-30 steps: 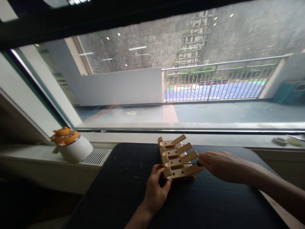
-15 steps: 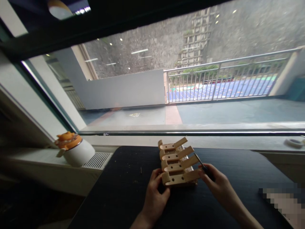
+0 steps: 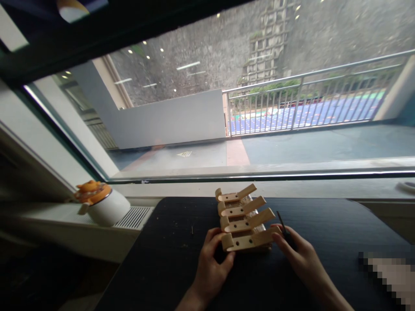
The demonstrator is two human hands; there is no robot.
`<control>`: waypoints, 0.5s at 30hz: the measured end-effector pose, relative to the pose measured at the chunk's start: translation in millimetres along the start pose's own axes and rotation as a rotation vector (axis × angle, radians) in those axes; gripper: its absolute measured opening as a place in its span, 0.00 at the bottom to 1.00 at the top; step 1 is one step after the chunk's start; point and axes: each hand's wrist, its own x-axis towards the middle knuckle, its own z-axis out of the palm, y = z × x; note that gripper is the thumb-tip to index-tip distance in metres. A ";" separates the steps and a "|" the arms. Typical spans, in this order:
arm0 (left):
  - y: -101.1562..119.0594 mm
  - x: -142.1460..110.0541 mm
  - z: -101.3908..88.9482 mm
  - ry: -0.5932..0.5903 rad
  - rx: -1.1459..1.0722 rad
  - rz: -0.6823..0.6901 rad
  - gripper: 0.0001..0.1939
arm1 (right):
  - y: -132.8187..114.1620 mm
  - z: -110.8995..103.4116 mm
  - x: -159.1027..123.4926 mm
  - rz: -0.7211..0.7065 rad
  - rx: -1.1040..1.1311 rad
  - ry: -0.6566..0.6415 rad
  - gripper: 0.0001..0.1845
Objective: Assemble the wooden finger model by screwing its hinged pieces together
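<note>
A wooden piece [image 3: 244, 223] with several pale, bent slats, each with dark round holes, sits on a dark table. My left hand [image 3: 214, 261] is closed on its near left corner, fingers behind and thumb in front. In my right hand [image 3: 300, 250] is a screwdriver [image 3: 288, 235], its dark handle in the fingers and its thin shaft pointing up and away, apart from the holes. The right fingertips are at the right end of the nearest slat, seemingly touching it. A small screw [image 3: 192, 230] lies on the table to the left.
The dark table [image 3: 155, 268] stands against a window sill [image 3: 181, 190]. On the left sill is a white pot [image 3: 108, 207] with an orange animal-shaped top, beside a vent grille [image 3: 132, 217]. A pale ring, perhaps tape [image 3: 407, 186], lies on the right sill. A blurred-out object [image 3: 385, 276] is at lower right.
The screwdriver's tip has moved right, away from the slats, and its shaft stands steeper. My left hand keeps its hold on the wooden piece. The view has shifted slightly.
</note>
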 end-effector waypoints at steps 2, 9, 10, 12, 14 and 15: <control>1.6 -0.5 -0.9 0.004 -0.004 -0.005 0.15 | 3.7 0.5 -1.7 0.005 0.013 -0.020 0.19; 8.9 3.2 -1.5 -0.064 -0.038 -0.036 0.11 | 5.1 3.5 -2.4 0.003 -0.007 0.031 0.21; 9.7 3.6 -0.6 -0.052 -0.037 -0.041 0.12 | 5.6 3.8 -2.3 -0.004 -0.010 0.033 0.21; 12.3 3.3 0.8 -0.024 -0.026 -0.054 0.11 | 7.9 4.2 -2.3 -0.024 -0.026 0.045 0.21; 15.7 1.2 0.0 -0.023 -0.007 -0.061 0.12 | 12.5 3.9 -2.0 -0.046 -0.058 0.075 0.22; 17.2 -0.3 -2.2 -0.034 0.009 -0.058 0.14 | 15.6 3.3 -1.7 -0.058 -0.085 0.096 0.22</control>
